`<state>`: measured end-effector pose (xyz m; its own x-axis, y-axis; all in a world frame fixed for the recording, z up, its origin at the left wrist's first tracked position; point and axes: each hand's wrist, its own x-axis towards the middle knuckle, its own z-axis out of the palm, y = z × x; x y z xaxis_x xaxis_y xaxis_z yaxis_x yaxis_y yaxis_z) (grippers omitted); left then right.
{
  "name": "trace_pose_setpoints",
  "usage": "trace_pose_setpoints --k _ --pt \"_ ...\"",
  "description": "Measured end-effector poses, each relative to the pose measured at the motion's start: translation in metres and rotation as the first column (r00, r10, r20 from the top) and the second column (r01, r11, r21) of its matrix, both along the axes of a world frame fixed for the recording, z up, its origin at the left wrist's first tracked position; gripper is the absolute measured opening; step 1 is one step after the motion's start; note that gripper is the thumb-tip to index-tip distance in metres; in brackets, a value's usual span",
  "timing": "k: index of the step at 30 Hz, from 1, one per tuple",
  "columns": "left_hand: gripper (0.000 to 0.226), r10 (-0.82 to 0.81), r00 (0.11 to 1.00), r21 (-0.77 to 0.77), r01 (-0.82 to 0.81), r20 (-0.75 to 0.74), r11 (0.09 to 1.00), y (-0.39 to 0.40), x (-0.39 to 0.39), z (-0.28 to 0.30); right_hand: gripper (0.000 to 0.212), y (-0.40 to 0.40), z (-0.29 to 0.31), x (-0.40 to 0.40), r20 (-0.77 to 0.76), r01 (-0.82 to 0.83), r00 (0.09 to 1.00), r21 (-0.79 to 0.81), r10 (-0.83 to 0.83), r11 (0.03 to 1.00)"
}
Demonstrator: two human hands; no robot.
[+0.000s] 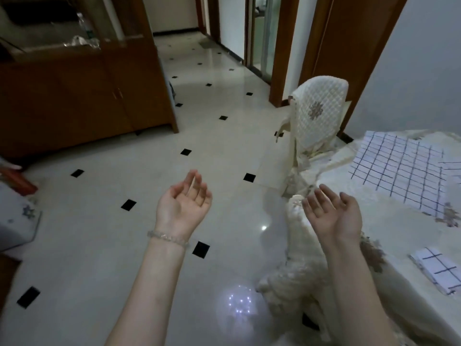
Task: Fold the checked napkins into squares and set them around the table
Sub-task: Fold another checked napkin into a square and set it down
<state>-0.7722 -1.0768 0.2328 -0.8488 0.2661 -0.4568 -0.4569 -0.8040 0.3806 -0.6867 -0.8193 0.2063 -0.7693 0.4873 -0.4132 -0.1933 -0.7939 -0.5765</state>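
Both my hands are raised palm-up over the floor and hold nothing. My left hand (185, 202) has loosely curled fingers and a bead bracelet at the wrist. My right hand (333, 214) has relaxed, spread fingers and hovers at the edge of the table (389, 221), which wears a cream embroidered cloth. A large white napkin with dark blue checks (396, 171) lies flat on the table, to the right of my right hand. A smaller folded checked napkin (437, 269) lies near the table's near right edge.
A chair with a quilted cream cover (319, 113) stands at the table's far corner. A brown wooden cabinet (82, 96) fills the upper left. The glossy tiled floor (154, 245) with black diamond insets runs to a hallway with wooden door frames (282, 51).
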Motion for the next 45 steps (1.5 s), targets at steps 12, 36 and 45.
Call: trace_pose_setpoints --k 12,36,45 --pt "0.043 -0.204 0.964 -0.250 0.158 -0.168 0.955 -0.041 -0.124 -0.019 0.029 -0.040 0.003 -0.117 0.051 0.087 0.995 0.079 -0.091 0.993" --pt "0.040 -0.681 0.723 -0.316 0.623 -0.116 0.715 0.144 -0.518 -0.020 0.025 0.058 -0.009 -0.419 0.085 0.448 0.887 0.078 -0.454 0.891" --pt "0.038 -0.903 0.396 -0.342 0.836 -0.164 0.429 0.261 -0.621 0.000 0.025 0.081 0.000 -0.456 0.062 0.794 0.604 0.038 -0.794 0.607"
